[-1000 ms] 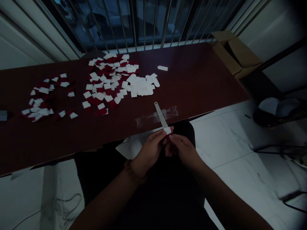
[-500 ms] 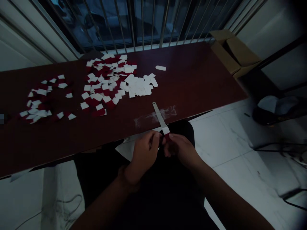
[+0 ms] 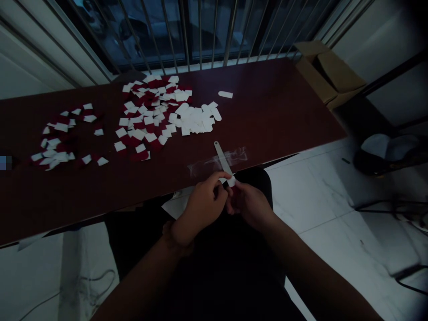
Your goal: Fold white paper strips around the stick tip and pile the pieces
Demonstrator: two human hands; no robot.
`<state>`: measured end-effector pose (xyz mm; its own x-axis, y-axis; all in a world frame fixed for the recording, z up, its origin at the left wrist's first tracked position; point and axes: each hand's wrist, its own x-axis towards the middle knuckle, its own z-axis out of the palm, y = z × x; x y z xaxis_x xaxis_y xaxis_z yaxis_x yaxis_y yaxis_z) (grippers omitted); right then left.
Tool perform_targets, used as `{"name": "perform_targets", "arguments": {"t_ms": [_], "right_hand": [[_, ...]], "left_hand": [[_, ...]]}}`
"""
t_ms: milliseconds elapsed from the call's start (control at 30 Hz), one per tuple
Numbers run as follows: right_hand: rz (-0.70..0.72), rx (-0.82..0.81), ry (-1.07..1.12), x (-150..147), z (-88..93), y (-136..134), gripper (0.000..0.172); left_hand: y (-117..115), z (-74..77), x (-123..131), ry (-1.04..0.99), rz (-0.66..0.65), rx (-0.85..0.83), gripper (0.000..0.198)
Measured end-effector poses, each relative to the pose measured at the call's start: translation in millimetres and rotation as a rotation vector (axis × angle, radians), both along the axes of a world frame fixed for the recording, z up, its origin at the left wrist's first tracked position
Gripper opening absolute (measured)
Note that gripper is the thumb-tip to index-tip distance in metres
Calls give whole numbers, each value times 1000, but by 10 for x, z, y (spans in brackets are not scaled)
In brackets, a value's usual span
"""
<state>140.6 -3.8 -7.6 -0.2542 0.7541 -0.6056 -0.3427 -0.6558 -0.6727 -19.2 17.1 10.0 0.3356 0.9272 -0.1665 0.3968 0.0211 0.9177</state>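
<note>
Over my lap at the table's front edge, my right hand (image 3: 254, 201) pinches a small red piece with a white end (image 3: 233, 181). My left hand (image 3: 205, 200) is curled beside it, its index finger stretched onto the white end and its other fingers bent against the red part. A flat pale strip (image 3: 222, 156), rounded and with a hole at its far tip, runs from the table to this piece. Whether it goes inside or under the piece is hidden by my fingers.
On the dark red table (image 3: 274, 107) lie a big heap of red-and-white pieces (image 3: 143, 120), a smaller group (image 3: 55, 154) at left, a pile of white rounded cards (image 3: 197, 119) and one lone card (image 3: 225, 94). Clear film (image 3: 234, 156) lies near the strip. A cardboard box (image 3: 337, 73) stands beyond the right end.
My left index finger has stretched forward and now lies on the white end. My left hand has moved slightly right and up. The right hand keeps its grip.
</note>
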Motion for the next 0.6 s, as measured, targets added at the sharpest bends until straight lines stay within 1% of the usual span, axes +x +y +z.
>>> {"name": "perform_targets", "arguments": {"t_ms": [133,267,433,500,600], "right_hand": [[0,38,-6,1,-20,-4,39],[8,55,3,-5,-13,10,40],[11,46,2,-2,-18,18,39],[18,54,-28,26,-9,0,41],[27,115,-164,101,43,-54,42]], "left_hand": [[8,-2,4,-73,-12,-42,37],[27,-34,1,-115,-17,-80,36],[29,-62,-11,-118,-12,-63,35],[-11,-65,-28,-120,30,-19,34],[-116,-97,-55,-94,179,45,22]]}}
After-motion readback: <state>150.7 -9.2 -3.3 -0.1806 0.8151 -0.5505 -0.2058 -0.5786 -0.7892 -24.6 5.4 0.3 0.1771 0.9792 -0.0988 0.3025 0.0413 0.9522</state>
